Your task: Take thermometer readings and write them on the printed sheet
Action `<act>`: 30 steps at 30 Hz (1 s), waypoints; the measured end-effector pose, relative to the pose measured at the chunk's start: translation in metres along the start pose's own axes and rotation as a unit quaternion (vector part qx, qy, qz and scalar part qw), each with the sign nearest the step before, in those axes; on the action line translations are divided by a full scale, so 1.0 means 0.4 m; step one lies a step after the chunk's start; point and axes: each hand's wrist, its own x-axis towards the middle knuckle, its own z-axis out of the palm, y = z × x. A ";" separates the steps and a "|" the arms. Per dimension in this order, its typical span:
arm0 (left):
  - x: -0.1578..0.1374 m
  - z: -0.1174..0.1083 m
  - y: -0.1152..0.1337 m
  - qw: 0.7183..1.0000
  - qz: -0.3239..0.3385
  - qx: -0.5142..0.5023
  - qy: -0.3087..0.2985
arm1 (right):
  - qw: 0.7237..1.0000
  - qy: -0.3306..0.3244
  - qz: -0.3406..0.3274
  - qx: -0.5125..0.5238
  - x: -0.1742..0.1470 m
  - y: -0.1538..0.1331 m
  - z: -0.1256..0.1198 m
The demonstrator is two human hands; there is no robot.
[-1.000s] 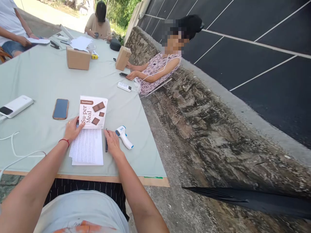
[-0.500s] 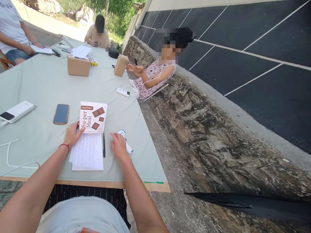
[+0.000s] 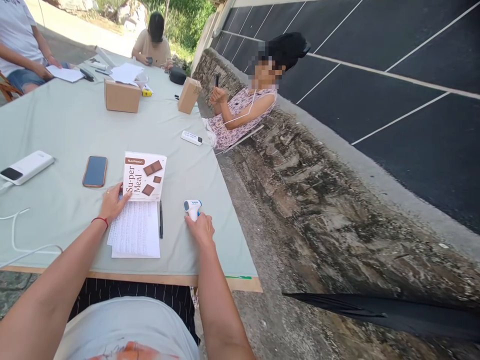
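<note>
The thermometer (image 3: pixel 192 207) stands upright near the table's (image 3: pixel 67 125) front right edge, its head pointing to nine o'clock. The right hand (image 3: pixel 202 229) wraps its handle. At nine o'clock, the left hand (image 3: pixel 111 202) presses flat, fingers spread, on the printed sheet (image 3: pixel 135 231).

1. Two cardboard boxes: one broad (image 3: pixel 121 96), one tilted on its edge (image 3: pixel 189 95).
2. One printed carton (image 3: pixel 144 176).
3. One sheet of printed paper (image 3: pixel 135 230).
4. One pen (image 3: pixel 161 226).
5. One phone (image 3: pixel 95 171).
6. One power bank (image 3: pixel 25 166).
7. One thermometer (image 3: pixel 192 208).
8. One remote (image 3: pixel 191 138).
9. Three other people at the table (image 3: pixel 67 125).
</note>
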 end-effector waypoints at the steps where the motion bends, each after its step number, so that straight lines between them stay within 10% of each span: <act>1: 0.000 0.000 0.000 1.000 0.000 0.001 0.000 | 1.000 -0.001 0.011 0.020 -0.005 -0.008 -0.004; 5: 0.001 0.001 -0.001 1.000 0.007 0.006 0.001 | 0.969 -0.033 -0.045 0.243 -0.058 -0.068 -0.007; 10: 0.002 0.003 -0.004 1.000 0.010 0.019 0.002 | 0.830 -0.144 -0.163 0.514 -0.160 -0.196 0.037; 14: 0.000 0.004 -0.005 0.999 0.020 0.030 -0.005 | 0.770 -0.186 -0.139 0.594 -0.183 -0.263 0.096; 30: -0.009 0.028 -0.012 0.998 0.014 0.055 -0.007 | 0.755 -0.181 -0.093 0.624 -0.188 -0.278 0.139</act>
